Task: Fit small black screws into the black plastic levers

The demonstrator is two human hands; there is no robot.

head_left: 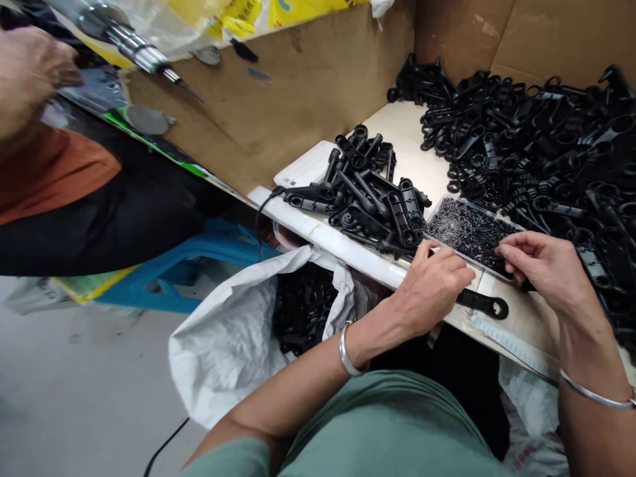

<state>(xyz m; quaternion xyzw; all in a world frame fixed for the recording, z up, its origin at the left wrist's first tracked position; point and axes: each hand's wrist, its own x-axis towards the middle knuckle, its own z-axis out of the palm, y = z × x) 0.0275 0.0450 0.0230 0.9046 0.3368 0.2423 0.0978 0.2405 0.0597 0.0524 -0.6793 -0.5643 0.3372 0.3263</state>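
My left hand (434,285) is closed around one end of a black plastic arm-shaped part (484,303) at the table's front edge. The part's ringed end sticks out to the right of my fingers. At the near right corner of a shallow clear tray (477,265), my right hand (544,268) pinches thumb and fingers together. Whatever sits in that pinch is too small or hidden to make out. Many tiny dark pieces (462,228) fill the tray. Left of it lies a heap of similar black plastic parts (372,192).
A larger pile of black parts (527,146) covers the table's right side, against cardboard walls (318,93). An electric screwdriver (139,50) hangs at upper left. Below the edge, an open white sack (223,338) holds black parts. Another person's hand (34,73) and a blue stool (183,265) are at left.
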